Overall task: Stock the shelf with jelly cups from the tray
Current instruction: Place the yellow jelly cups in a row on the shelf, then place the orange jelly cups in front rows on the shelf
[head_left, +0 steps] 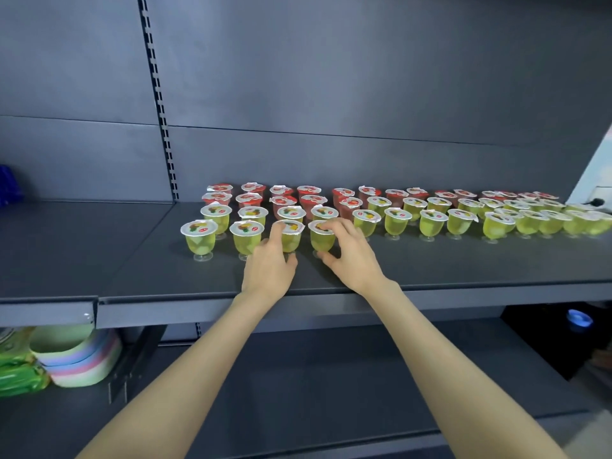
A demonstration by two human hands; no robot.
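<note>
- Two bare forearms reach up from the bottom edge over a dark lower shelf board (331,376) toward the dark grey metal shelf (463,263) above it.
- On that upper shelf, the left hand (269,267) has its fingers curled around a clear footed plastic cup of yellow-green jelly with a white foil lid (291,236), thumb low near the foot, fingertips up at the lid rim.
- Just to the right, the right hand (352,256) grasps a second yellow-green jelly cup (320,239), fingers draped over its lid and thumb pressed near its base.
- Both held cups stand upright in the front row, beside two more yellow-green cups (222,238) to their left.
- Behind and to the right, rows of matching green cups run along the shelf; the rearmost rows are red jelly cups with white foil lids (281,197), close to the grey slotted back panel (331,94).
- Lower left, under the shelf lip, sits a stack of pastel plastic bowls (79,356) next to green packets (20,376).
- A blue object (9,187) shows at the far left edge, too blurred to identify.
</note>
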